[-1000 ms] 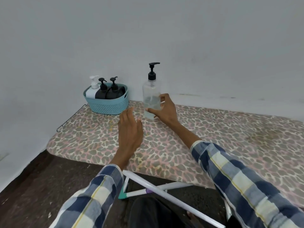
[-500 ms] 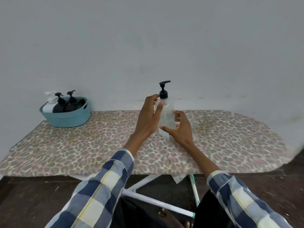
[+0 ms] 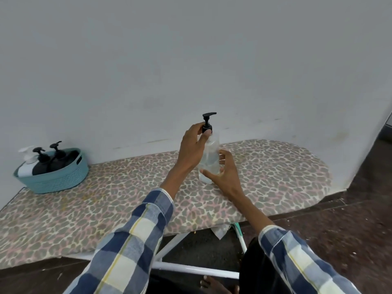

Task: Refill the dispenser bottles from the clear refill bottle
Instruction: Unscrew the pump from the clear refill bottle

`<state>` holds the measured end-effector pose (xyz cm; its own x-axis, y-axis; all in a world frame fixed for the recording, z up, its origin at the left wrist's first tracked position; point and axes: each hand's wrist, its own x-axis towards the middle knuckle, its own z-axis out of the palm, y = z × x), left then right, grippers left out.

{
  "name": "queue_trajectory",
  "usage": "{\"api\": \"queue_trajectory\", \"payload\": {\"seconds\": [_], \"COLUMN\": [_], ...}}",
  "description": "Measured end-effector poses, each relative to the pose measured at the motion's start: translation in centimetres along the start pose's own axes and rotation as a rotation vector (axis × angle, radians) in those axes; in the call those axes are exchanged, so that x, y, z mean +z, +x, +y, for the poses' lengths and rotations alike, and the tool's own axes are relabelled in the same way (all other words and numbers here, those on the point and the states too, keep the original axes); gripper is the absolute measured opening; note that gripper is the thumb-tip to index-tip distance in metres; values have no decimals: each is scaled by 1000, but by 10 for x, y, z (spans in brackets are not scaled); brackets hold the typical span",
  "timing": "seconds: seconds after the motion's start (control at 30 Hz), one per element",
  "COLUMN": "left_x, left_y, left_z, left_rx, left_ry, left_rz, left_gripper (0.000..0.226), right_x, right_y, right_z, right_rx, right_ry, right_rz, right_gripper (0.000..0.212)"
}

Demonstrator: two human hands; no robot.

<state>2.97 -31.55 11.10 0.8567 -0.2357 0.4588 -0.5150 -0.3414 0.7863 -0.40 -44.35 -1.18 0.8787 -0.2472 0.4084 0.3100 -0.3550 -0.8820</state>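
Observation:
A clear refill bottle (image 3: 210, 160) with a black pump top (image 3: 207, 122) stands upright on the leopard-print ironing board (image 3: 275, 166). My left hand (image 3: 194, 145) grips the black pump collar at the bottle's neck. My right hand (image 3: 224, 170) wraps the lower body of the bottle from the right, thumb across the front. Far left, a teal basket (image 3: 53, 179) holds two black dispenser bottles (image 3: 57, 158) and one white dispenser bottle (image 3: 26, 164).
A grey-white wall rises directly behind the board. The board's white legs (image 3: 191, 270) cross below its front edge over dark floor (image 3: 339, 240). A bare foot (image 3: 212, 285) shows at the bottom. The board's rounded end lies to the right.
The view has shifted right, pushing the basket to the far left. My left hand has risen from the board to the bottle's side and then onto the pump collar. My right hand stays on the bottle.

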Motion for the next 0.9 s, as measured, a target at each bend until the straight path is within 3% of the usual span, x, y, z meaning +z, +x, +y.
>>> {"api": "queue_trajectory", "payload": {"seconds": [0.3,0.53,0.67,0.8,0.9], "left_x": [-7,11,27,32,24], "left_y": [9,9,4,1,2], "left_z": [6,8,11,11,7], "left_rx": [-21,-117,-163,-128,-101], "left_ry": [12,79,37,30,23], "left_rz": [-108,148,392,328,229], "left_gripper": [23,18,39,43,31], "right_x": [1,3,5,5,5], "right_y": [-1,0,0,1,1], "right_z": [4,8,10,13,14], "right_rx": [45,17,0,10,5], "right_ry": [-26,-106,-154,-144,-153], "right_rz": [-93,-62,-22,-20,-19], "right_gripper": [92,90,90,93,94]}}
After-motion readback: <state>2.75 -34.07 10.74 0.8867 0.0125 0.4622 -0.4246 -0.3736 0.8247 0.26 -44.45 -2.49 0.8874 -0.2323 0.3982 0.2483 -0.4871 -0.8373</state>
